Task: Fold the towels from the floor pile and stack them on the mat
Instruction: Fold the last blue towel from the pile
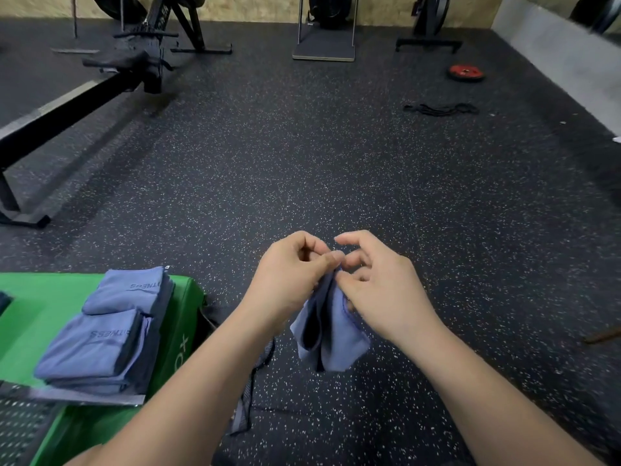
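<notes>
Two hands pinch our blue towel (331, 334) at its top edge, left hand (289, 280) and right hand (383, 290) touching; it hangs lengthwise below our fingertips; the folded stack (104, 334) on the green mat (37, 307) lies nearer our left.

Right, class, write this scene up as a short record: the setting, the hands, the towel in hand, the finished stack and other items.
Setting: gym, dark speckled rubber floor
Hands: left hand and right hand side by side, both pinching the top edge of one blue-grey cloth towel
Towel state: partly folded, hanging above the floor
Stack: stack of folded blue-grey towels on the green padded mat, at the person's left
Other items: red round weight plate, black rowing machine
</notes>
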`<state>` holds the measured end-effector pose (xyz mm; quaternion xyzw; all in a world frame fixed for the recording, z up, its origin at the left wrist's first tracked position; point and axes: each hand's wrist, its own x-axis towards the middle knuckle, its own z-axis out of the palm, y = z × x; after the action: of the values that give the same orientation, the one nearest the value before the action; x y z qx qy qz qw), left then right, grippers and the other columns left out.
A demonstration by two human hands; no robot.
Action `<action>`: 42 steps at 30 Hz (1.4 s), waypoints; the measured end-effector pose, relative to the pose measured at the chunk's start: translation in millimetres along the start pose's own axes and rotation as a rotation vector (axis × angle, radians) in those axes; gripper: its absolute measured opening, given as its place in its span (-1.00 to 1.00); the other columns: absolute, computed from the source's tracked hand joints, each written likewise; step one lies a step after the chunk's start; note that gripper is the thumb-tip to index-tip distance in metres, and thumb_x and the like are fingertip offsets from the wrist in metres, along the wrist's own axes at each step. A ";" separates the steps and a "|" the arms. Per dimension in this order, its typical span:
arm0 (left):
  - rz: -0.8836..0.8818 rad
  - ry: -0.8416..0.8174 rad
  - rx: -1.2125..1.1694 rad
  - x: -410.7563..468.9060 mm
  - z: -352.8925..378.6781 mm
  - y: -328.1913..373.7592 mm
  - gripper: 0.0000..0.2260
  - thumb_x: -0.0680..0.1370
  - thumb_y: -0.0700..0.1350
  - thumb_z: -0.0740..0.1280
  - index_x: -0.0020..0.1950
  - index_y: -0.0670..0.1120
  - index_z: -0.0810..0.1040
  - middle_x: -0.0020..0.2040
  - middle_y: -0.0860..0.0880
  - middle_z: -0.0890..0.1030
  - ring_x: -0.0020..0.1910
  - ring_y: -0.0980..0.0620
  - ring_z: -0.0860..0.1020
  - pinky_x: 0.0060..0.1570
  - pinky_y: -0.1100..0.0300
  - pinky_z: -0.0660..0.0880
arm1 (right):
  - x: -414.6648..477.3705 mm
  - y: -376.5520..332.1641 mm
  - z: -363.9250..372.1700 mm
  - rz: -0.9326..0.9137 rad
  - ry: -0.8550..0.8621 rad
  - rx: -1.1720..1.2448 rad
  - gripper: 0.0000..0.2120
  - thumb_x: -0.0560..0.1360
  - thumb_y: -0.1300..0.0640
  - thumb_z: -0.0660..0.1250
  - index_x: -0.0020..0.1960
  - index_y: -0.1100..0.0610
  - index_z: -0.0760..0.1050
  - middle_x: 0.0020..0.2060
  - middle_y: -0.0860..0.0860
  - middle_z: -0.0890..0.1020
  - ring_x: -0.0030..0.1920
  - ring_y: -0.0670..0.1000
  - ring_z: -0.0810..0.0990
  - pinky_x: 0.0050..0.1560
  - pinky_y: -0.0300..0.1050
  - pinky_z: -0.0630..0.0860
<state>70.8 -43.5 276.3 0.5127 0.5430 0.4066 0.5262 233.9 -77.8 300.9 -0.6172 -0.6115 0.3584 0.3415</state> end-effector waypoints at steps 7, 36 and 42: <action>0.081 -0.120 0.043 -5.4 -4.4 8.0 -0.74 0.53 -0.04 0.47 0.18 0.19 0.61 -0.13 0.03 0.67 -0.13 0.03 0.63 0.03 -0.10 0.58 | 3.4 2.4 -1.0 0.098 0.007 0.336 -0.62 0.62 0.42 0.30 0.24 0.00 0.59 -0.04 0.07 0.74 -0.20 0.10 0.80 0.02 0.18 0.75; 0.032 -0.172 -0.268 1.2 -27.2 22.6 -0.67 0.51 -0.35 0.52 0.16 -0.09 0.52 -0.13 -0.08 0.66 -0.22 -0.02 0.56 -0.13 0.09 0.46 | -0.1 -1.1 -14.9 -0.305 0.061 -0.095 -0.87 0.57 0.15 0.49 -0.08 -0.01 0.57 -0.16 -0.13 0.62 -0.09 -0.06 0.61 -0.08 -0.22 0.51; -0.030 -0.223 -0.340 -1.6 -26.6 28.7 -0.59 0.40 -0.32 0.55 0.16 -0.08 0.50 -0.18 -0.05 0.64 -0.30 0.04 0.56 -0.25 0.18 0.40 | -3.0 -1.5 -10.2 -0.334 0.020 -0.037 -0.82 0.56 0.21 0.49 0.01 -0.07 0.63 -0.12 -0.11 0.65 -0.07 -0.01 0.64 -0.05 -0.15 0.56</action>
<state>48.0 -38.3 307.8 0.4503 0.4125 0.4252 0.6680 241.9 -80.6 307.5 -0.5169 -0.7086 0.2792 0.3908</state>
